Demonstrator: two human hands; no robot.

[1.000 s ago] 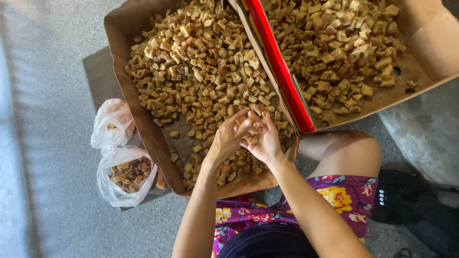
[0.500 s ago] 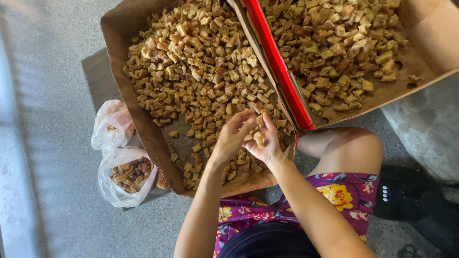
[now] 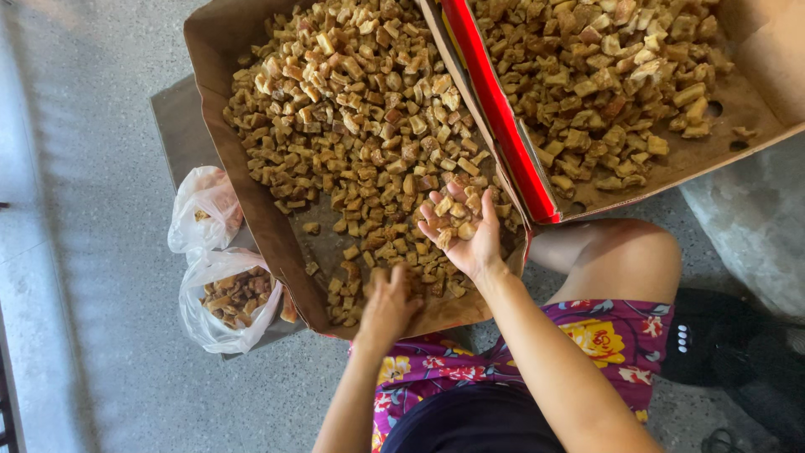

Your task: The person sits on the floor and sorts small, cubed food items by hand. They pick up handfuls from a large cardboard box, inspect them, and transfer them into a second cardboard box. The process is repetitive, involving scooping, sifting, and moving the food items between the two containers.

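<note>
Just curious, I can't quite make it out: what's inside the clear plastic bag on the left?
The open plastic bag holds a small heap of brown, cube-like pieces, like those in the cardboard box. The bag's crumpled sides cover whatever lies deeper down.

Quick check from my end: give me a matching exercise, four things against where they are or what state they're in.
Things:
1. right hand
2. left hand
3. plastic bag
4. red strip

States:
A. on the edge of the right box
B. palm up, cupping brown pieces
C. left of the box, open, holding pieces
D. reaching down among pieces at the box's near end

Pairs: 1-B, 2-D, 3-C, 4-A
</note>
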